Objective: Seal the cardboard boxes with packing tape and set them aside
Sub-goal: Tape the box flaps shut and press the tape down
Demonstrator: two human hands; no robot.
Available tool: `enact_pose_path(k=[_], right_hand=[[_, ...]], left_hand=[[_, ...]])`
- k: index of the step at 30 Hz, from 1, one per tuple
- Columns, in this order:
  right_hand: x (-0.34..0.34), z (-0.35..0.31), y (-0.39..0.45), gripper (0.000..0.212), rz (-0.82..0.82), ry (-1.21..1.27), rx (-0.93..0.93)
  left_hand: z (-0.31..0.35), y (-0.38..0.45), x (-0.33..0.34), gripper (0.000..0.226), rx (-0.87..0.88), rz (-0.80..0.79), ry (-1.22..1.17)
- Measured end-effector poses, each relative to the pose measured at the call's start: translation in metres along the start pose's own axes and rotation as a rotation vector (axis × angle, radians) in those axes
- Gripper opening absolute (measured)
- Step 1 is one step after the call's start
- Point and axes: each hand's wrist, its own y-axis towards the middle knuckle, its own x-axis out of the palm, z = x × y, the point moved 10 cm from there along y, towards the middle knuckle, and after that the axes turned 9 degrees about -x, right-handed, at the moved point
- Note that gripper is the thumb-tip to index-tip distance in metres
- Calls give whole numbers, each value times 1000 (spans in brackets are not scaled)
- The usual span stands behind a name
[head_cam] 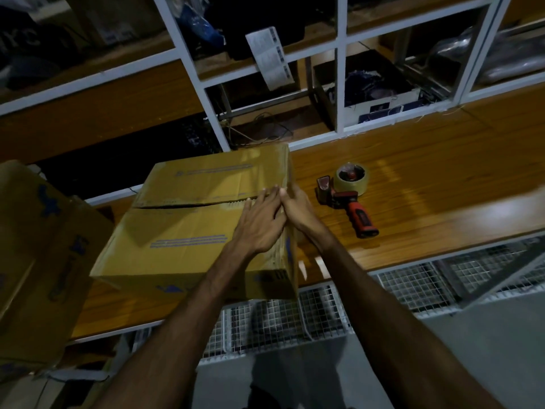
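A brown cardboard box [182,231] with blue print lies on the wooden table [427,184], its two top flaps folded shut with a seam across the middle. My left hand [261,222] lies flat on the top near the right end of the seam, fingers straight. My right hand [298,206] presses against the box's right upper edge, fingers at the corner beside the left hand. A red-handled tape dispenser [349,196] with a roll of clear tape rests on the table to the right of the box, apart from both hands.
A second cardboard box [41,255] stands at the left, close to the first. White shelf frames [341,69] with dark items, a paper sheet [271,59] and an open box rise behind the table. Wire mesh panels [324,314] sit below the table's front edge.
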Motion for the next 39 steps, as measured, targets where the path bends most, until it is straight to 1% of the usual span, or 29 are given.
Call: enact_pose_path(k=[3,7,9,13,16,18,20,22,24,26,27,28,30,32,34,36,39], right_hand=[[6,-16,6,62,-36,-310,-113],[4,-23,-3,60,-71,-670,-99],[6,-28,-1,62,-92,-829,-83],[15,-42,1,76,-95,-1070,-17],[26,-45,-4,80,-86,-1219,57],[32,-43,-5,82,-74,-1295,113],[36,-39,-7,81,-24,-1315,171],[39,-36,-8,86,30,-1322,233],[47,-36,-8,93,61,-1338,288],[62,-36,-9,99,66,-1329,322],[72,-36,-10,102,62,-1313,330],[86,-37,-11,104,55,-1292,327],[124,-39,-11,106,9,-1248,301],[172,-44,-6,106,-66,-1209,259],[227,-53,-1,107,-140,-1171,202],[284,-63,3,107,-207,-1114,144],[365,-83,12,99,-313,-1011,40]], left_hand=[[-10,-6,-7,59,106,-36,-37],[-47,-7,-17,57,122,-63,29],[-76,-4,-21,59,85,-83,54],[-154,7,-31,70,-31,-118,117],[-215,12,-44,75,-140,-118,196],[-256,17,-60,76,-238,-83,211],[-302,24,-80,80,-358,-1,228],[-341,30,-98,86,-447,53,204],[-359,31,-109,93,-483,68,89],[-366,27,-119,99,-531,141,-50],[-368,24,-125,100,-552,181,-84],[-369,18,-130,96,-567,204,-97],[-378,17,-136,79,-570,226,-136],[-391,20,-134,59,-544,217,-261],[-404,21,-126,52,-521,186,-405],[-416,24,-112,55,-524,107,-543],[-441,34,-91,75,-536,-27,-738]])
